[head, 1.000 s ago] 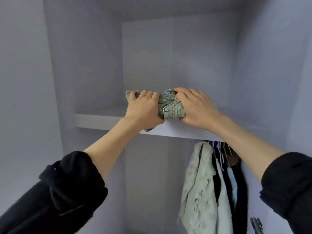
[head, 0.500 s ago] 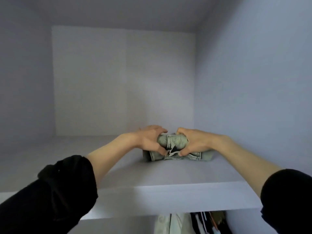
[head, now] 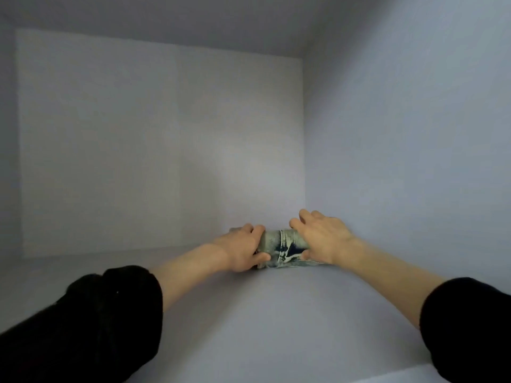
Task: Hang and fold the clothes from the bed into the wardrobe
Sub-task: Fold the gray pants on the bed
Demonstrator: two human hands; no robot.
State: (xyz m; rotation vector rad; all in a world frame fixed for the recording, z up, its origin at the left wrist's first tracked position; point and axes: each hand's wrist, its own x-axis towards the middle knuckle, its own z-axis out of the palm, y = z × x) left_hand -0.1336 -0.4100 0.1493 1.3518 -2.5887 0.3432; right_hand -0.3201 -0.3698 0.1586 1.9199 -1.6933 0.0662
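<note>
A: Folded jeans [head: 279, 248], pale washed denim in a tight bundle, sit on the upper wardrobe shelf [head: 276, 322], far in, toward the right side wall [head: 401, 161].

B: Hands?

A: Left hand [head: 243, 251] grips the bundle's left end, fingers curled over the top, thumb tucked at the near side. Right hand [head: 322, 237] is on the right end, thumb pressing the near face; its fingers look raised and loosely spread above the cloth, so that grip reads as half off, more steadying than clamping.

B: Why both ends?

A: Judgement: a bundle like that springs open if let go unevenly. Holding both ends keeps the fold packed while it gets seated on the shelf.

B: Why so far right?

A: Probably to leave the rest of the shelf free for other folded pieces. The side wall may also stop the bundle unrolling. Whether denim touches the wall can't be told, the right hand covers that end.

B: Anything else visible?

A: Black sleeves [head: 105, 313] pushed up the forearms, back panel [head: 166, 147], ceiling of the compartment. No bed or hanging rail shows.

B: Stage?

A: Placing looks nearly done; the release is not yet made. Risk is the roll loosening when the left hand lets go.
</note>
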